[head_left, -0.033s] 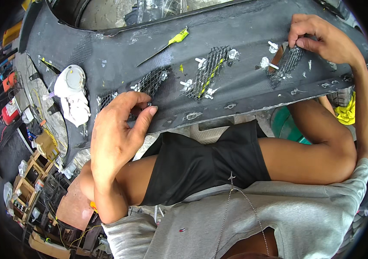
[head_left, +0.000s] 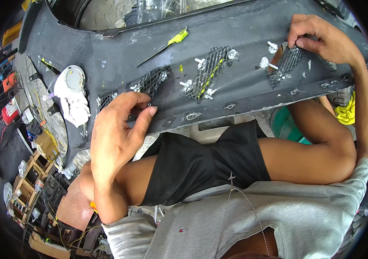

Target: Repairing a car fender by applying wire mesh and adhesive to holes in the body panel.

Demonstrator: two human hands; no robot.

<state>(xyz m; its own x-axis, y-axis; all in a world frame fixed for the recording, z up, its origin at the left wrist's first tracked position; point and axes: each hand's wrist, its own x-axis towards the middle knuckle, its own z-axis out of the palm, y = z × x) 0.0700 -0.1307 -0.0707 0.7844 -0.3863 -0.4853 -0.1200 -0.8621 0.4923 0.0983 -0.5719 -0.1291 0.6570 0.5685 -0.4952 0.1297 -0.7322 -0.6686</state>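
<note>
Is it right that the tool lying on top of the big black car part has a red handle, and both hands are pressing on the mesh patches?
Not quite. The head view shows the tool on the black car part has a yellow handle, not red. The rest holds: the left hand and the right hand each press on a mesh patch.

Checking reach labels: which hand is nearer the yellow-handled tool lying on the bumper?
Left. The left hand sits below and left of the yellow-handled tool; the right hand is farther off, at the bumper's right end.
</note>
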